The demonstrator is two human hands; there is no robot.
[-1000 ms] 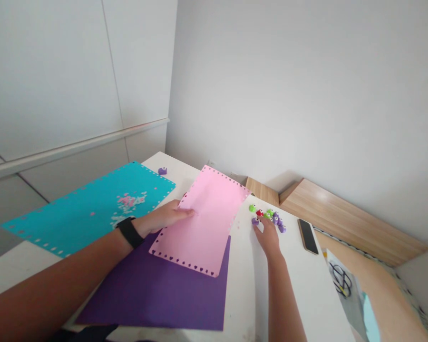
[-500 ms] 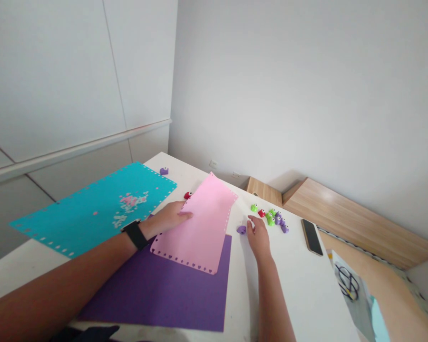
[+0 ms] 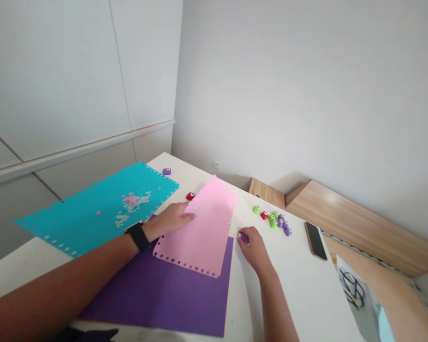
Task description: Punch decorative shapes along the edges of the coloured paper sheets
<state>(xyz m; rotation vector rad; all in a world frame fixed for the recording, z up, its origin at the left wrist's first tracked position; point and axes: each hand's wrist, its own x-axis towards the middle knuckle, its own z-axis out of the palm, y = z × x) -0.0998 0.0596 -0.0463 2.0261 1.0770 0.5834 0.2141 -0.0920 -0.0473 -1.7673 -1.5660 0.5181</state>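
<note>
In the head view, your left hand (image 3: pixel 171 221) pinches the pink sheet (image 3: pixel 207 228) above the purple sheet (image 3: pixel 164 297), its fingers hidden underneath. Your right hand (image 3: pixel 254 246), earlier loose beside the purple punch (image 3: pixel 244 238), now curls round it, partly covering it. The pink sheet's long axis points away, slightly rightward.

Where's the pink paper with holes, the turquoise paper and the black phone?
Pink rectangular paper with punched edges (image 3: pixel 205 230): head view, middle of its face.
Flat turquoise paper (image 3: pixel 105 202): head view, bare part of its surface.
Black rectangular phone (image 3: pixel 316 241): head view, its screen.
</note>
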